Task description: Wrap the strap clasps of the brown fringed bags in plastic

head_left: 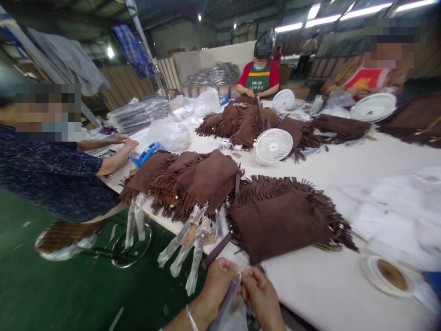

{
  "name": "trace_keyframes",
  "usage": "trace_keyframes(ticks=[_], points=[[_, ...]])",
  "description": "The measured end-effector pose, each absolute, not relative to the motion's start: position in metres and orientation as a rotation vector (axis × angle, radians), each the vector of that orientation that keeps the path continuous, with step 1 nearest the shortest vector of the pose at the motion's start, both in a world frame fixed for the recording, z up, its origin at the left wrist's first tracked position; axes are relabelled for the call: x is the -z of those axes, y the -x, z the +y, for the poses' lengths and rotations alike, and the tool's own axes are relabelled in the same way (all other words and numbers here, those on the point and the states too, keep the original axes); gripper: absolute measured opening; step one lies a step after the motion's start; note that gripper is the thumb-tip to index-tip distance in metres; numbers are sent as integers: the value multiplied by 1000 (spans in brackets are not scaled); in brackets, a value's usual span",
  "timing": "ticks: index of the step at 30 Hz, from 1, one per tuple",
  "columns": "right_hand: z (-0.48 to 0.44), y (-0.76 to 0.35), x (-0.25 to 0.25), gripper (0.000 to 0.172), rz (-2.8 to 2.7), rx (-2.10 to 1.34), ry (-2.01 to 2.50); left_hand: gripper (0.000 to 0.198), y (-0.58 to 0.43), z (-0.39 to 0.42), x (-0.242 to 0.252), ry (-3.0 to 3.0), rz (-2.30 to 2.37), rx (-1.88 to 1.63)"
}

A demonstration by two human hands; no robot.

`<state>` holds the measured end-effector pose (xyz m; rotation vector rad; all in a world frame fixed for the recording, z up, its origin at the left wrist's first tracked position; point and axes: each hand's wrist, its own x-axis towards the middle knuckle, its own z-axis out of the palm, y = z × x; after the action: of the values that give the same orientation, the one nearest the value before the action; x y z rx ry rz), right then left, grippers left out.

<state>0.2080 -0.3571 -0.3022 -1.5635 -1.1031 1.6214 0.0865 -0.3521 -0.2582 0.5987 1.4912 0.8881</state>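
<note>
At the table's near edge, my left hand [217,281] and my right hand [259,290] are close together, both with fingers pinched. Between them is a clear plastic sleeve [228,309], its top gathered at my fingertips and its lower part hanging toward me. What lies inside the sleeve I cannot make out. Just beyond my hands lies a brown fringed bag [282,225] with a strap [217,250] reaching over the table edge. To the left, a pile of brown fringed bags [208,177] has plastic-wrapped straps [184,246] hanging off the edge.
White fans [274,146] stand on the white table [344,285]. More brown bags [246,119] are heaped farther back. A roll of tape [389,276] and plastic sheets [396,211] lie at right. A co-worker [51,170] is at left beside a stool [69,236]; others work across the table.
</note>
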Motion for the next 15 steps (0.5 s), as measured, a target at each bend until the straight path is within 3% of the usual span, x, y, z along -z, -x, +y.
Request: trace_keyframes(ticks=[6, 15], points=[[-359, -211, 287, 24, -1542, -1321, 1663, 7, -89, -356, 277, -769, 1601, -922], [-363, -217, 301, 33, -1622, -1252, 1548, 12, -95, -362, 290, -929, 1550, -904]])
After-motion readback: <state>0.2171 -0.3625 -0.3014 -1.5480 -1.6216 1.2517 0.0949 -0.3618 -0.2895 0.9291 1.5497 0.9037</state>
